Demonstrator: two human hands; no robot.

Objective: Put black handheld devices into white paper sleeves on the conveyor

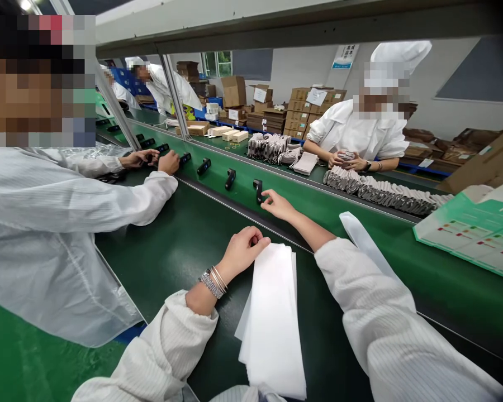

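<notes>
My left hand (pixel 248 248) is curled above the table, its thumb and fingertips closed at the top corner of a stack of long white translucent sleeves (pixel 276 318). Past it, my right hand (pixel 280 205) reaches over the green belt (pixel 302 206). Its bent thumb and forefinger are apart at the right edge of a small black device (pixel 257 190); no finger shows around its far side. More such black devices, some with a lit screen, stand in a row to the left, among them one device (pixel 230 179). A single translucent sleeve (pixel 366 243) lies beyond my right forearm.
At my left, a co-worker's hands (pixel 155 159) handle black devices. Across the belt, a person in white (pixel 360 128) holds grey pouches, with rows of pouches (pixel 381 192) before them. A green-and-white printed carton (pixel 473 229) stands at right. A metal post (pixel 174 95) rises behind the belt.
</notes>
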